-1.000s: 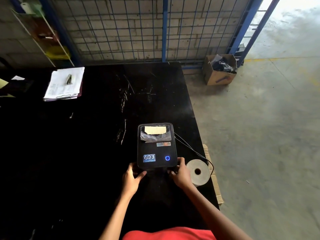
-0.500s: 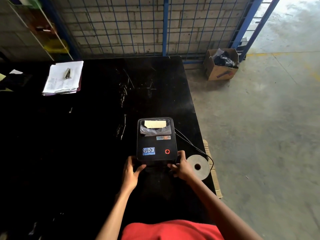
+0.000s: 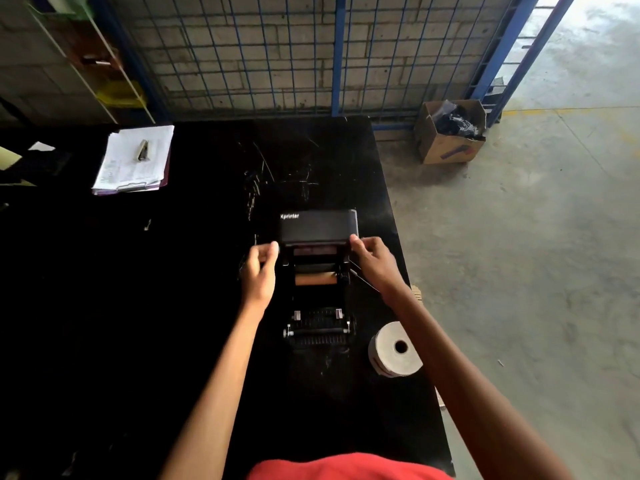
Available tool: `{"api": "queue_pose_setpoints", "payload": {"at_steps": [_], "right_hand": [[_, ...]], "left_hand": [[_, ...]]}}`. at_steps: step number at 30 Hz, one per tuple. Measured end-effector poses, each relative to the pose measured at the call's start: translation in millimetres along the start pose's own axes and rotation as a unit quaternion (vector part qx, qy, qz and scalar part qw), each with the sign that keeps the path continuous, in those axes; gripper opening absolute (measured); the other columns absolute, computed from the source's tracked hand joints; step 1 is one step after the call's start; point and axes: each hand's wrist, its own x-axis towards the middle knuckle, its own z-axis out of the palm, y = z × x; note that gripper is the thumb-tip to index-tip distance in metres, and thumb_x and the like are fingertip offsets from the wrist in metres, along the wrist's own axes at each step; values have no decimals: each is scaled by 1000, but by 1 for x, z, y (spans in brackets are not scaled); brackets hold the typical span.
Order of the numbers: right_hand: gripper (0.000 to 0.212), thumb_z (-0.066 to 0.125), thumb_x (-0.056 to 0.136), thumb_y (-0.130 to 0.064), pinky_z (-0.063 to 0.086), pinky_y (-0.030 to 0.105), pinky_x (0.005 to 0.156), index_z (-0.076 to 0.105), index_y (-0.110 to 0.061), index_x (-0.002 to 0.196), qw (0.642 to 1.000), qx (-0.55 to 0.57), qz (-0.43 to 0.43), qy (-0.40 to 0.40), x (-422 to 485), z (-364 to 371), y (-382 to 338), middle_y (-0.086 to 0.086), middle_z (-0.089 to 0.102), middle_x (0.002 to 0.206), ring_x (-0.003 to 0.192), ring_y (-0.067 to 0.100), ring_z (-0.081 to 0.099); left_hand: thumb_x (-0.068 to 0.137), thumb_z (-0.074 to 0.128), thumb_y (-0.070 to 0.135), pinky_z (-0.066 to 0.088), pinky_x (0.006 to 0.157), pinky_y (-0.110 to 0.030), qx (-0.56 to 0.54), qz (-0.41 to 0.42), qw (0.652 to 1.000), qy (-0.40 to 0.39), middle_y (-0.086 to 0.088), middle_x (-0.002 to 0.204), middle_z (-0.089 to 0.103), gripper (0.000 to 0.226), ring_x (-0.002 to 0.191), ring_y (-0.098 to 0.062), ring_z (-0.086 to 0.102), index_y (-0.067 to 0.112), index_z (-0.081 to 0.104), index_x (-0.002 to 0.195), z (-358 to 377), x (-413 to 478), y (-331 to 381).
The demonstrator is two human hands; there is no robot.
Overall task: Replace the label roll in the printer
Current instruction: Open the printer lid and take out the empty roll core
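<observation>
The black label printer (image 3: 318,329) stands open on the black table (image 3: 156,306). Its lid (image 3: 318,226), marked Kprinter, is tipped up and back. My left hand (image 3: 259,271) pinches the lid's lower left corner and my right hand (image 3: 374,261) pinches its lower right corner. Inside the bay lies a brown, nearly bare roll core (image 3: 315,279). A full white label roll (image 3: 394,348) lies flat on the table just right of the printer's front, below my right forearm.
A clipboard with papers (image 3: 135,161) lies at the table's far left. The printer's thin cable (image 3: 363,284) runs off to the right under my right wrist. A blue wire fence (image 3: 277,46) backs the table. A cardboard box (image 3: 446,147) sits on the concrete floor right.
The printer's lid was shut with my hands at its front corners. It has swung up and back, my hands have risen with it, and the inside now shows.
</observation>
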Motion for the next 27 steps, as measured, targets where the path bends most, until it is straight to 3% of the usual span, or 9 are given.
{"api": "queue_pose_setpoints", "payload": {"at_steps": [3, 7, 10, 12, 15, 17, 19, 22, 27], "right_hand": [[49, 51, 102, -46, 41, 22, 89, 60, -9, 132, 1000, 7, -21, -2, 17, 1, -11, 2, 67, 124, 108, 9, 58], [46, 46, 105, -43, 44, 12, 84, 59, -12, 137, 999, 28, -45, -6, 30, 1, -8, 5, 67, 130, 114, 11, 61], [40, 42, 108, -37, 50, 25, 96, 62, -19, 137, 995, 79, -53, 13, 35, 4, 9, 1, 70, 126, 116, 14, 65], [35, 45, 108, -27, 51, 22, 96, 60, -20, 139, 995, 72, -48, 44, 37, 8, 29, 1, 69, 126, 117, 14, 65], [36, 60, 98, -11, 52, 13, 86, 63, -19, 134, 998, -43, -35, 26, 39, 14, 62, 3, 68, 122, 115, 20, 67], [40, 67, 92, -9, 54, 27, 94, 66, -24, 130, 986, -160, -42, -25, 42, 20, 80, 6, 65, 127, 119, 23, 64], [43, 72, 89, -14, 51, 35, 96, 65, -28, 129, 965, -250, -54, -60, 43, 27, 91, 4, 59, 134, 125, 24, 56], [47, 74, 87, -21, 55, 40, 91, 62, -29, 131, 945, -311, -77, -70, 46, 36, 96, 3, 54, 137, 128, 26, 52], [36, 75, 88, -24, 55, 41, 87, 64, -24, 122, 942, -312, -112, -54, 51, 43, 96, 7, 52, 138, 126, 29, 51]], "left_hand": [[102, 54, 23, 42, 95, -22, 12, 21, 999, -21, -12, 125, 64, 35, 113, -18, 59, 0, 60, 128, 6, 21, 12], [103, 51, 20, 43, 106, -27, 11, 27, 999, -33, -12, 133, 63, 36, 125, -22, 58, 2, 59, 133, 7, 38, 16], [104, 46, 18, 41, 109, -27, -18, 18, 998, -51, -6, 136, 61, 36, 124, -15, 56, 9, 56, 138, 0, 43, 4], [104, 45, 13, 42, 102, -22, -7, -1, 998, -55, -5, 133, 60, 37, 121, -15, 56, 13, 54, 140, -3, 44, -11], [95, 58, 2, 47, 98, -27, 160, 10, 983, -89, -10, 127, 63, 39, 121, -28, 59, 11, 60, 132, -3, 44, -42], [90, 66, 8, 47, 104, -39, 318, 39, 939, -130, -13, 127, 63, 42, 122, -30, 58, 15, 62, 131, -1, 41, -61], [89, 68, 17, 46, 104, -41, 409, 66, 898, -149, -11, 126, 62, 43, 122, -31, 56, 18, 60, 131, 2, 37, -73], [89, 68, 22, 45, 101, -42, 452, 100, 873, -154, -10, 127, 61, 42, 121, -31, 56, 17, 61, 130, 8, 37, -78], [88, 69, 22, 41, 105, -40, 470, 108, 865, -137, -9, 132, 56, 41, 124, -28, 52, 16, 62, 129, 16, 39, -76]]}}
